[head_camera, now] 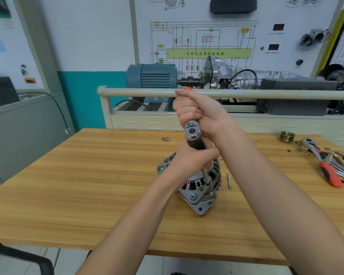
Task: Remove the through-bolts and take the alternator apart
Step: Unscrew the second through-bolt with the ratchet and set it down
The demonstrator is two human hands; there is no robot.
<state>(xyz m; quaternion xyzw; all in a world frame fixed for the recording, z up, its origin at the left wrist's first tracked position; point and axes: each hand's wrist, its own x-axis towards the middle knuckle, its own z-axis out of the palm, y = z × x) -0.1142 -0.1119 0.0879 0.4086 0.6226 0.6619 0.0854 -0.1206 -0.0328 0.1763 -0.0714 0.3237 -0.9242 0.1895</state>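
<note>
We have the grey cast-metal alternator (195, 191) standing on the wooden counter (87, 175), near its middle. Our left hand (193, 157) sits low, its fingers (209, 152) wrapped round the black sleeve just under the chrome ratchet head (192, 130); from there the slim extension and socket (207, 180) run down onto a through-bolt at the housing's near rim. Our right hand (195, 112) is above, fingers curled tight round the red-tipped ratchet handle (187, 88). To do this well, we should keep the extension in line with the bolt, press down so the socket stays seated, and swing the handle in short strokes. One loose silver through-bolt (229, 180) already lies just right of the alternator; a second red-handled ratchet (324, 163) lies well to the right.
</note>
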